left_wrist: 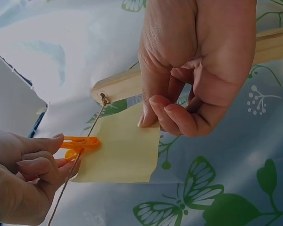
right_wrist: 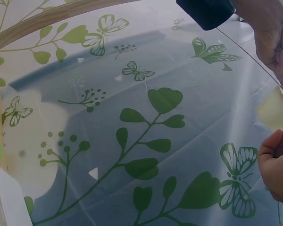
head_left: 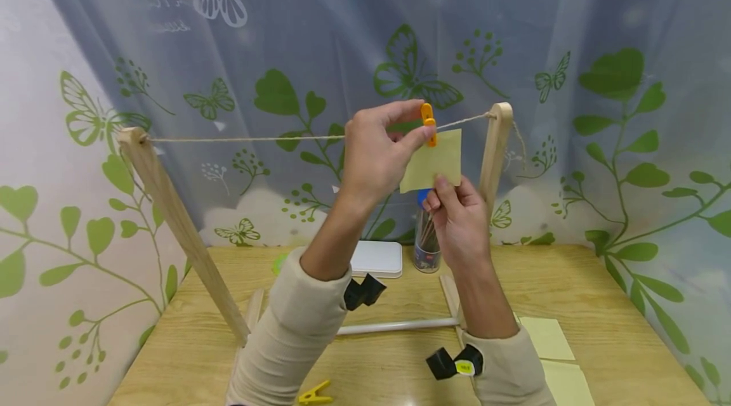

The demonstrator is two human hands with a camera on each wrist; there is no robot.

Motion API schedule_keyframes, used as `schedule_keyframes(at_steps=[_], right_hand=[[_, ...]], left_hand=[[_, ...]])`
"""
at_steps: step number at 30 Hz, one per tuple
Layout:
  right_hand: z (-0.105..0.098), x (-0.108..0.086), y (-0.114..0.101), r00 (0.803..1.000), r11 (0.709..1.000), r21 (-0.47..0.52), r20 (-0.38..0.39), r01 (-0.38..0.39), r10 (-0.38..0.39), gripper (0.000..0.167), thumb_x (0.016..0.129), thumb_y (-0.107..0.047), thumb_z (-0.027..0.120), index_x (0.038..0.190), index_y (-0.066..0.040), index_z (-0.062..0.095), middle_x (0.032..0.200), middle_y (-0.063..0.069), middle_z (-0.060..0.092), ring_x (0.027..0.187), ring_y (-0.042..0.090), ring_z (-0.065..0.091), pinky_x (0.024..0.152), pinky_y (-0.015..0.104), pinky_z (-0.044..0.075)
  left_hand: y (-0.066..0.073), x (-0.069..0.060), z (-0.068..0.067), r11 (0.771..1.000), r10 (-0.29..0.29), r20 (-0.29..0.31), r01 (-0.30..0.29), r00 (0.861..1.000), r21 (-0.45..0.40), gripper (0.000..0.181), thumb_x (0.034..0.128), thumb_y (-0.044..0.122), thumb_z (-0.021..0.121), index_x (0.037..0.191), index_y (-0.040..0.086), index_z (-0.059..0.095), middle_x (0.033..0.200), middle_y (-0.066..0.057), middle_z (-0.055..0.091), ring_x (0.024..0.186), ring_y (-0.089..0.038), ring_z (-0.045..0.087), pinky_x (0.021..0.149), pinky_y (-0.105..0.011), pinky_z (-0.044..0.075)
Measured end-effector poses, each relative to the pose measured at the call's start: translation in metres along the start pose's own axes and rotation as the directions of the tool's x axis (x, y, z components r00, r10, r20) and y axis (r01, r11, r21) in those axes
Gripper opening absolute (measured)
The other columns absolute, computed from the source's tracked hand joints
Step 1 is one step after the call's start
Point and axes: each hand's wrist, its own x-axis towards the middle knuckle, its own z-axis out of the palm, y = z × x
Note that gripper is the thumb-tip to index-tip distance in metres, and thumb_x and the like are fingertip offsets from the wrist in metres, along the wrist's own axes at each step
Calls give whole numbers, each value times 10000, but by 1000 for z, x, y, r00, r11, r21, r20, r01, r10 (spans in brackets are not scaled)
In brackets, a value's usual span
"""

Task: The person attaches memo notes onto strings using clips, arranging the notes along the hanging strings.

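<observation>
My left hand (head_left: 374,149) pinches an orange clothespin (head_left: 429,124) by its handles, between thumb and fingers. The clothespin's jaws lie over a thin twine line (head_left: 245,139) and the top edge of a pale yellow paper note (head_left: 436,162). Below it, my right hand (head_left: 464,216) pinches the note's lower edge between thumb and curled fingers. The left wrist view shows the clothespin (left_wrist: 82,142) at one edge of the note (left_wrist: 120,148), with the twine passing through there. At the right border of the right wrist view, the note (right_wrist: 276,110) appears partly cut off.
The twine runs between two wooden posts (head_left: 185,235) (head_left: 495,152), with a white rod (head_left: 400,326) low between them. A yellow clothespin (head_left: 315,393) and more paper notes (head_left: 547,338) lie on the table. Behind stand a white case (head_left: 377,258) and a clear jar (head_left: 427,258) of sticks.
</observation>
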Motion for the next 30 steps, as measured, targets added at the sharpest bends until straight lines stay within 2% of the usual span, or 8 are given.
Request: schedule_keyframes(at_steps=[7, 22, 27, 30], right_hand=[[-3, -1, 0, 1000, 999, -37, -1, -24, 24, 115, 957, -79, 521, 870, -103, 591, 762, -19, 476, 647, 105, 428, 641, 217, 385], [-8, -1, 2, 998, 998, -21, 13, -59, 60, 145, 959, -80, 528, 928, -138, 657, 775, -25, 521, 663, 107, 452, 655, 207, 410], [-11, -3, 3, 995, 994, -58, 7, -98, 98, 115, 962, -115, 534, 939, -146, 643, 784, -32, 535, 681, 100, 472, 680, 199, 431], [-15, -5, 4, 993, 988, -96, 8, -118, 119, 103, 967, -130, 528, 950, -150, 628, 837, -38, 565, 691, 93, 482, 694, 194, 439]], left_hand=[[-1, 0, -2, 1000, 1, -11, -1, 1000, 19, 377, 835, 133, 730, 1194, 45, 656, 1123, -82, 703, 447, -108, 461, 421, -187, 300], [-10, -2, -9, 997, 72, -11, -72, 997, -12, 408, 839, 148, 726, 1220, 33, 633, 1130, -87, 699, 397, -81, 353, 410, -195, 275], [-16, -9, -15, 992, 126, -53, -128, 991, -24, 373, 853, 149, 713, 1204, 43, 645, 1133, -69, 698, 372, -104, 334, 390, -215, 264], [-21, -16, -22, 978, 185, -80, -192, 979, -83, 362, 857, 118, 704, 1205, 40, 644, 1143, -74, 692, 370, -118, 341, 387, -233, 274]])
